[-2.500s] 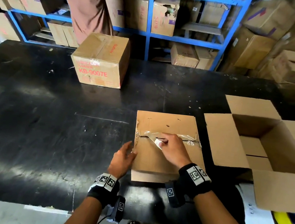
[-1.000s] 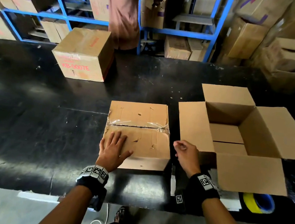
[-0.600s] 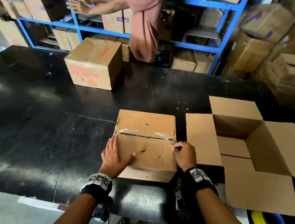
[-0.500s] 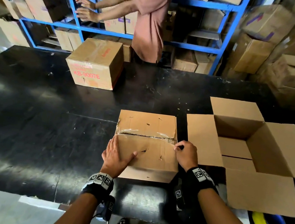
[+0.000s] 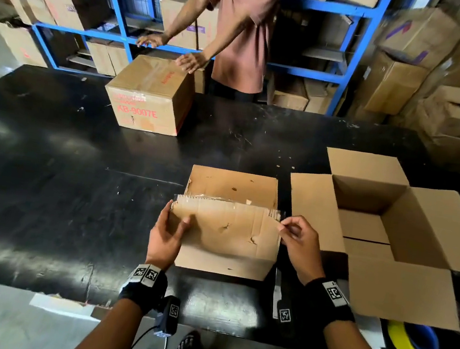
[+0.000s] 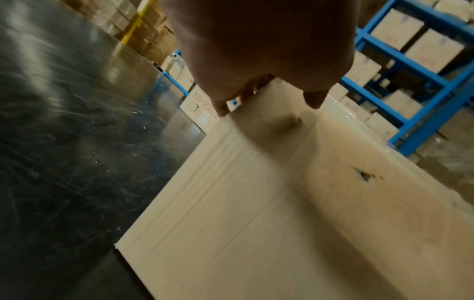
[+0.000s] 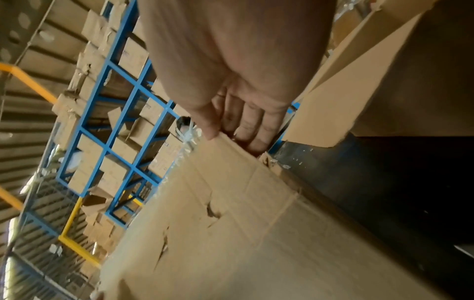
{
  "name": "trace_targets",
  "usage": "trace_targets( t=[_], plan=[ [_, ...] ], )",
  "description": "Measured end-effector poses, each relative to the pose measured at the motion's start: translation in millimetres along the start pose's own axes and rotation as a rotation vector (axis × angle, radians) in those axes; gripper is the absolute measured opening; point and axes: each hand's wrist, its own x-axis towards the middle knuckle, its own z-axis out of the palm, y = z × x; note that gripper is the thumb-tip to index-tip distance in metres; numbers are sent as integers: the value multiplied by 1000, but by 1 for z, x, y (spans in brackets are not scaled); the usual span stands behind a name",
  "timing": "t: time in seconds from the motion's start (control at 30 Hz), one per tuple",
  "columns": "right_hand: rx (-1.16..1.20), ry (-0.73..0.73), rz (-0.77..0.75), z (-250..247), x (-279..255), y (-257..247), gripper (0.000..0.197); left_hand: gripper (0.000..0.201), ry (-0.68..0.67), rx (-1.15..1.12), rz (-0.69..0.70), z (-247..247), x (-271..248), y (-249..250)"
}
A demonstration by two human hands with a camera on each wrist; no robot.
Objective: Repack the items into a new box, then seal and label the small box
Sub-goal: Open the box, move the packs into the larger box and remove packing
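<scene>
A worn small cardboard box (image 5: 233, 186) stands on the black table (image 5: 48, 181) in front of me. Its near top flap (image 5: 228, 229) is raised, with torn clear tape along its edge. My left hand (image 5: 170, 225) grips the flap's left corner, thumb on top (image 6: 314, 101). My right hand (image 5: 294, 234) pinches the flap's right corner (image 7: 225, 140). What is inside the box is hidden. A larger new box (image 5: 385, 222) stands open to the right, with nothing visible inside.
A sealed box marked KB-9007E (image 5: 148, 97) sits at the table's far side, with another person (image 5: 240, 30) reaching over it. A yellow and blue tape roll (image 5: 411, 340) lies at the near right edge. Blue shelving (image 5: 120, 16) full of cartons stands behind.
The tape over the small box's seam was pulled off. Both hands moved to the near flap's corners and lifted it. The person behind turned from the shelves toward the sealed box.
</scene>
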Motion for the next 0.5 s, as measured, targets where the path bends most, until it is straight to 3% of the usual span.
trace_targets(
  t=[0.07, 0.2, 0.23, 0.37, 0.5],
  plan=[
    [146, -45, 73, -11, -14, -6, 9, 50, 33, -91, 28, -12, -7, 4],
    [159, -194, 175, -31, -32, -4, 40, 80, -38, -291, -150, -44, -20, 6],
    [131, -235, 168, -33, -35, 1, 40, 73, -113, -227, -128, -50, -27, 8],
    [-93, -411, 56, -34, -40, 25, 18, 9, -301, 141, -9, -57, -47, 9],
    [-238, -455, 8, -28, -41, 37, 8, 32, -401, 500, 211, -57, -42, -20]
  ],
)
